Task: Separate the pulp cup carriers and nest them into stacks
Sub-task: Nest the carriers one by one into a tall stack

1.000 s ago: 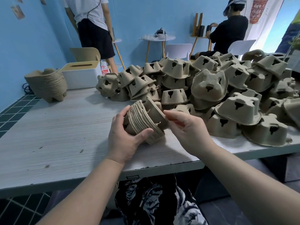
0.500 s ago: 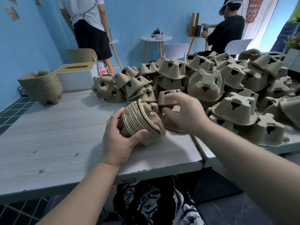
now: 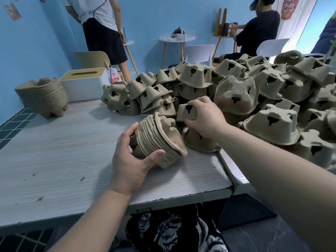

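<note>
A nested stack of brown pulp cup carriers [image 3: 158, 139] lies tilted on its side near the table's front, and my left hand [image 3: 131, 160] grips it around the ribbed side, thumb in front. Just beyond it my right hand [image 3: 205, 117] grips a single loose carrier [image 3: 186, 112] at the near edge of the big pile of carriers [image 3: 236, 99], which covers the right half of the table. A finished stack [image 3: 43, 96] stands at the table's far left corner.
The grey wooden table [image 3: 63, 151] meets a second table at a seam on the right. A white tissue box [image 3: 85, 84] sits at the back left. Two people, chairs and small round tables stand behind, against the blue wall.
My right hand has left the held stack, reached forward to the pile and closed on a single carrier. My left hand keeps hold of the stack, which has tilted slightly.
</note>
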{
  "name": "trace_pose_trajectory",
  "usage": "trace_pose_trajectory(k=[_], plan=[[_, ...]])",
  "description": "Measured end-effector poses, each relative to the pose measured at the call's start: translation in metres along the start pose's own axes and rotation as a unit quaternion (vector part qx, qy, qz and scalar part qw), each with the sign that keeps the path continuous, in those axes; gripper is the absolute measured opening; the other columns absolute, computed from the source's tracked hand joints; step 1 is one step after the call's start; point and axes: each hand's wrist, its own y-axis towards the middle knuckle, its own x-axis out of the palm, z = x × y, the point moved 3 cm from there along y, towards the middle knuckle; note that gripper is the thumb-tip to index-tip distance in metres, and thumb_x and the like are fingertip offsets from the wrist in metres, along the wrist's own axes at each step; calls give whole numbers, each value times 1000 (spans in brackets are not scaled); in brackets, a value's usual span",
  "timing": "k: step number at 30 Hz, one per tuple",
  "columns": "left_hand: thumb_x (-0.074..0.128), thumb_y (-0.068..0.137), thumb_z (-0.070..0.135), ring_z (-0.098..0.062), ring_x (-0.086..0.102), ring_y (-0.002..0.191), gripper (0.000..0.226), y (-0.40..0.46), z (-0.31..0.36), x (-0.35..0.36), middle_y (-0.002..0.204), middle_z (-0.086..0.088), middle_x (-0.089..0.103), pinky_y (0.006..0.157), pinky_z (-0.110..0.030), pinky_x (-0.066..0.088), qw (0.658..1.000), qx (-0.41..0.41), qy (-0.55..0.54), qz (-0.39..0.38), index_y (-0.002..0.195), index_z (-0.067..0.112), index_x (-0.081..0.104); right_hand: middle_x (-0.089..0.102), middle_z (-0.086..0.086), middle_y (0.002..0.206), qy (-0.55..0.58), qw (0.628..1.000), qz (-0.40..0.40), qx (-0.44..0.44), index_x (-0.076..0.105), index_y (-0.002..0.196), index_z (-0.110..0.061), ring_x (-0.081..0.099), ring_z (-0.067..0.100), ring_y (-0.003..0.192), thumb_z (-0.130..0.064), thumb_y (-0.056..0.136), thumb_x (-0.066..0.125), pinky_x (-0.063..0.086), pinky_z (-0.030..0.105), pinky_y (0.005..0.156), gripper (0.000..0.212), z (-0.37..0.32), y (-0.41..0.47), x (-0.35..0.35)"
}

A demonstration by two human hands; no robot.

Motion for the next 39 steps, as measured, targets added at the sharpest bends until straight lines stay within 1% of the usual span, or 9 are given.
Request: trace_pose_trajectory(k=[5, 16, 23, 25, 28, 30, 32, 36, 39], plan=[[75, 44, 82, 11, 53, 110, 99, -1, 2, 0, 125, 23, 53, 95, -20, 50, 1000, 2, -11, 9, 129, 40, 46, 46, 5, 130, 32, 998, 52, -25, 54, 131, -17, 50, 25, 114, -31, 79, 74, 42, 32, 93, 58, 0, -7, -3], [80, 48, 71, 5, 53, 116, 92, 0, 0, 0, 127, 20, 54, 103, -43, 49, 1000, -4, -2, 7, 128, 43, 46, 54, 8, 114, 111, 966, 204, -110, 63, 119, -13, 56, 24, 102, -21, 70, 82, 46, 30, 85, 54, -1, -31, -27], [78, 51, 62, 8, 54, 112, 92, -1, 1, 1, 128, 15, 55, 101, -29, 49, 1000, -1, 0, 8, 132, 34, 47, 55, 7, 111, 163, 943, 251, -146, 71, 97, -9, 54, 8, 95, -24, 70, 80, 40, 9, 84, 32, 1, -57, -30], [79, 51, 62, 7, 54, 113, 94, -1, 1, 1, 129, 12, 56, 101, -29, 49, 1000, -1, -2, 7, 134, 31, 47, 54, 4, 111, 202, 929, 277, -136, 72, 90, -9, 58, 10, 87, -25, 75, 77, 48, 18, 82, 22, 1, -62, -33], [78, 50, 62, 12, 53, 110, 93, -1, 2, 2, 127, 17, 55, 95, -15, 48, 1000, -2, -10, -1, 133, 32, 47, 59, 2, 109, 250, 909, 314, -110, 73, 88, -8, 62, 11, 88, -23, 83, 70, 53, 26, 80, 16, -3, -66, -41], [78, 50, 62, 14, 53, 109, 93, -2, 4, 2, 126, 18, 54, 90, -8, 46, 1000, -1, -13, -2, 132, 33, 46, 65, 0, 101, 271, 905, 315, -90, 71, 90, -8, 62, 9, 87, -22, 87, 65, 53, 28, 81, 15, -6, -69, -46], [78, 49, 62, 14, 53, 109, 92, -2, 4, 2, 126, 19, 54, 90, -9, 46, 1000, -3, -15, -3, 131, 35, 46, 65, -8, 82, 285, 913, 289, -39, 67, 92, -12, 60, 8, 73, -26, 90, 62, 52, 28, 74, 15, -7, -71, -47], [79, 47, 68, 9, 53, 113, 97, -2, 2, 2, 129, 14, 55, 101, -30, 49, 1000, 1, 0, -5, 133, 36, 46, 59, -12, 68, 222, 945, 240, 20, 68, 95, -18, 55, 11, 67, -32, 91, 62, 48, 31, 71, 16, -4, -77, -39], [79, 47, 73, 8, 53, 113, 100, -2, 2, 1, 129, 12, 55, 103, -35, 49, 1000, 1, 5, -7, 134, 35, 46, 57, -16, 67, 235, 948, 211, 32, 65, 108, -22, 58, 14, 68, -27, 92, 61, 49, 33, 75, 18, 0, -82, -35]])
